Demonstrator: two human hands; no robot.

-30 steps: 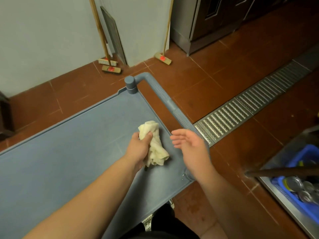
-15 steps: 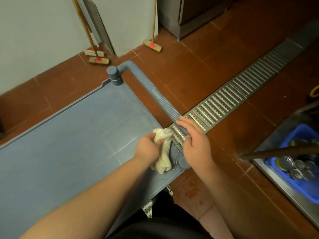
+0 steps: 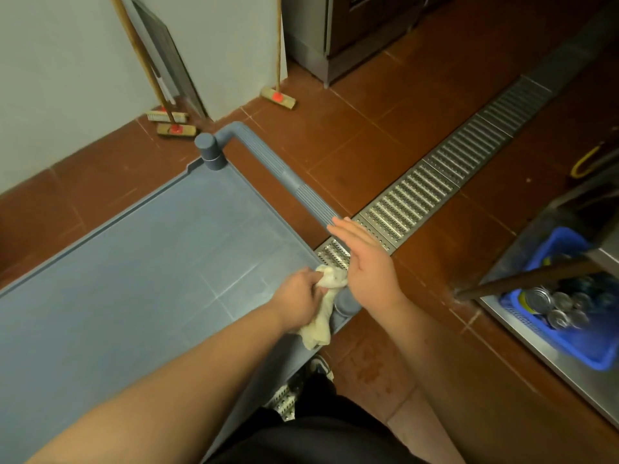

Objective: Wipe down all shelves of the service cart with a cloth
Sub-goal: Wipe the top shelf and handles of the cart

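Just beside the flat, straight-fingered right hand, the left hand grips a crumpled cream cloth at the near corner of the grey-blue plastic service cart's top shelf. Beyond the right fingertips runs the cart's ribbed grey-blue handle bar, and the cloth hangs down past the left hand's knuckles against the shelf rim.

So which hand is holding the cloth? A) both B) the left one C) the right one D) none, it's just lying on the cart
B: the left hand grips the cloth at the cart's corner, while the right hand stays flat and open beside it.
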